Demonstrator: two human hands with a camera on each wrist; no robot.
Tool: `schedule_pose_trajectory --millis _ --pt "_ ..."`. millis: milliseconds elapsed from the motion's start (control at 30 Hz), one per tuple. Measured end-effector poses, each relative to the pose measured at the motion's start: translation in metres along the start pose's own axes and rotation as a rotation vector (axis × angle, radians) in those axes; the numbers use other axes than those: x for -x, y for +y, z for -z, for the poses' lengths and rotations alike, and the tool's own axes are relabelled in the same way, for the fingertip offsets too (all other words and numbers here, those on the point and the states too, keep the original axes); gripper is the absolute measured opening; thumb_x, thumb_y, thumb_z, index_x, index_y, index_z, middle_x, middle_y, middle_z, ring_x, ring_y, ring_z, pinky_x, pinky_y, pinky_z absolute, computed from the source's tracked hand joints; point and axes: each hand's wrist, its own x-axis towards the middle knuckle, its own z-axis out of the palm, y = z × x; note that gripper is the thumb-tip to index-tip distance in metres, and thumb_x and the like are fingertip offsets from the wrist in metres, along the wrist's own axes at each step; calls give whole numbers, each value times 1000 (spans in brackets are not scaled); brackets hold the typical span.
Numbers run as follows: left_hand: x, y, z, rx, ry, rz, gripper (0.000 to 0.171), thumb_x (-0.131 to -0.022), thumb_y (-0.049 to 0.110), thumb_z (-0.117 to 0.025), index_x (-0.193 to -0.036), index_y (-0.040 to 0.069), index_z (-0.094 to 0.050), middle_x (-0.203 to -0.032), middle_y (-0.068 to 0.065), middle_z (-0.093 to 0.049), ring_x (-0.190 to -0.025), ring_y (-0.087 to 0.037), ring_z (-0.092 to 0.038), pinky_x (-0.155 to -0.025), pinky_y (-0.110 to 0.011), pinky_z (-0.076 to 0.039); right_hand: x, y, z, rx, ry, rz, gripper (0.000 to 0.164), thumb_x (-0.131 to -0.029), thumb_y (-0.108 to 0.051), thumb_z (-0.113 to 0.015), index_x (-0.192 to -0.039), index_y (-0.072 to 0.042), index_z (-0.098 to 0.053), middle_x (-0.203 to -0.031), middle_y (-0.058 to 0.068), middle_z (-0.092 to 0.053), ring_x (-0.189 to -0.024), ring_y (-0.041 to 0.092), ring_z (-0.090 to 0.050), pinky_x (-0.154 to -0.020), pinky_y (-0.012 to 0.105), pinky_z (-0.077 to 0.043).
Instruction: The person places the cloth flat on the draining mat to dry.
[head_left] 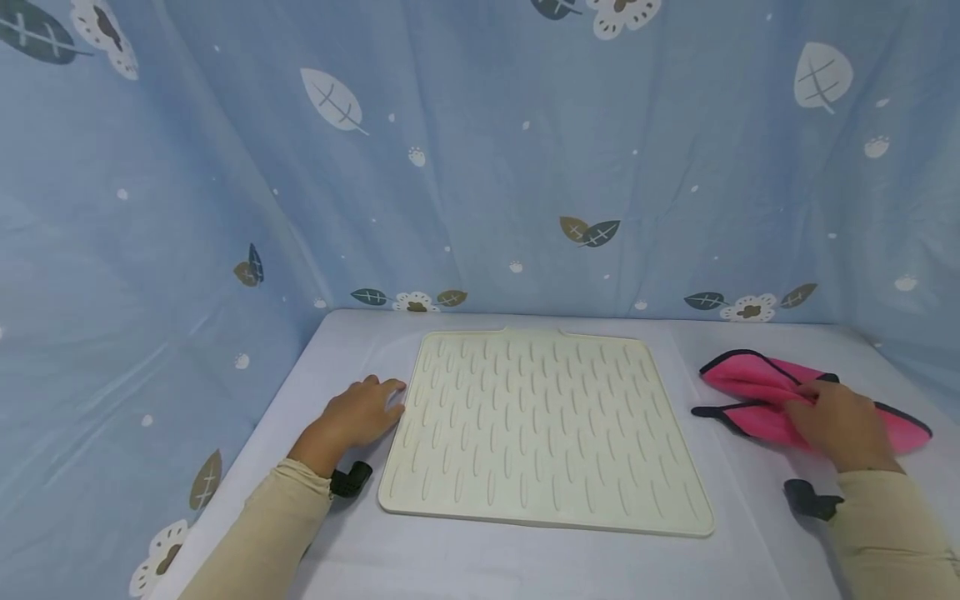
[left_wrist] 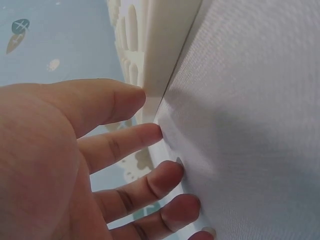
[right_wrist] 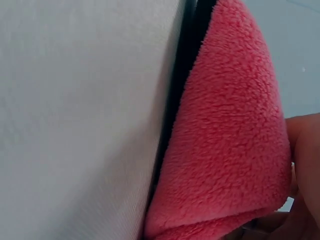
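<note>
A cream ridged mat (head_left: 540,425), like a draining mat, lies flat on the white-covered table. My left hand (head_left: 360,412) rests on the cloth at the mat's left side, its fingers spread and relaxed. In the left wrist view the thumb (left_wrist: 125,102) comes right up to the mat's edge (left_wrist: 167,45). Off to the right, my right hand (head_left: 843,425) grips a bunched pink cloth (head_left: 757,379) with dark trim. Fluffy pile shows on the cloth (right_wrist: 225,125) in the right wrist view, where most of the hand is hidden behind it.
A white sheet (head_left: 480,558) covers the table. Blue curtains (head_left: 480,167) printed with leaves and flowers stand along the back and both sides. Each wrist carries a small black mount, one at the left (head_left: 351,479) and one at the right (head_left: 812,500).
</note>
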Motion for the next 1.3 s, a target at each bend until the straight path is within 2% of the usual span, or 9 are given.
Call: schedule_pose_trajectory --millis 100,233,333,433,567,633,833,1033,1300 --pt "0 0 0 -2 0 -3 48 -100 31 -55 -144 11 -53 -135 -27 -54 -120 -43 -56 -92 -60 -50 0 -1 -2 -11 42 17 51 -94 -19 -52 -129 18 -47 -122 43 -46 -109 59 -42 -85 67 -45" --pt "2 1 0 -2 0 -10 48 -100 31 -55 -144 11 -53 -136 -27 -53 -122 -44 -55 -93 -61 -49 0 -4 -5 -23 146 88 47 -94 -16 -48 -126 19 -48 -119 44 -49 -107 60 -45 -87 68 -43" --pt "2 0 0 -7 2 -17 48 -100 31 -55 -144 11 -53 -137 -28 -53 -122 -45 -55 -94 -62 -49 1 -7 -5 -69 194 113 46 -95 -15 -46 -126 19 -49 -108 41 -53 -99 55 -47 -80 63 -44" --pt "2 0 0 -6 6 -16 49 -100 31 -55 -144 11 -53 -136 -27 -53 -122 -44 -55 -94 -61 -49 2 -11 -3 -118 238 115 44 -96 -16 -46 -124 18 -51 -98 35 -55 -92 49 -48 -71 55 -45" --pt "3 0 0 -3 7 -15 48 -100 31 -55 -144 11 -53 -134 -27 -55 -120 -44 -56 -92 -60 -50 5 -19 -3 -147 306 108 42 -97 -14 -47 -123 17 -53 -100 36 -56 -93 50 -50 -73 58 -47" --pt "4 1 0 -4 6 -17 48 -100 30 -56 -143 10 -53 -133 -26 -55 -119 -43 -57 -92 -60 -50 7 -23 -3 -153 325 97 42 -97 -14 -47 -124 17 -53 -105 38 -54 -96 52 -49 -78 62 -47" --pt "4 2 1 -8 -1 -14 48 -99 30 -56 -143 11 -53 -133 -26 -55 -119 -43 -56 -91 -59 -50 13 -36 -1 -179 375 83 42 -98 -13 -47 -128 16 -53 -106 36 -53 -96 49 -48 -70 54 -46" --pt "5 4 2 -9 -7 -11 48 -100 30 -56 -144 11 -52 -135 -27 -54 -122 -44 -55 -93 -60 -49 19 -46 2 -196 389 76 45 -99 -13 -47 -132 16 -50 -109 37 -50 -97 49 -47 -76 60 -51" --pt "7 5 2 -1 -10 8 49 -100 31 -55 -145 11 -51 -138 -27 -52 -125 -45 -53 -95 -62 -48 27 -57 5 -227 440 139 42 -97 -11 -49 -129 16 -52 -106 35 -50 -94 47 -47 -66 51 -50"
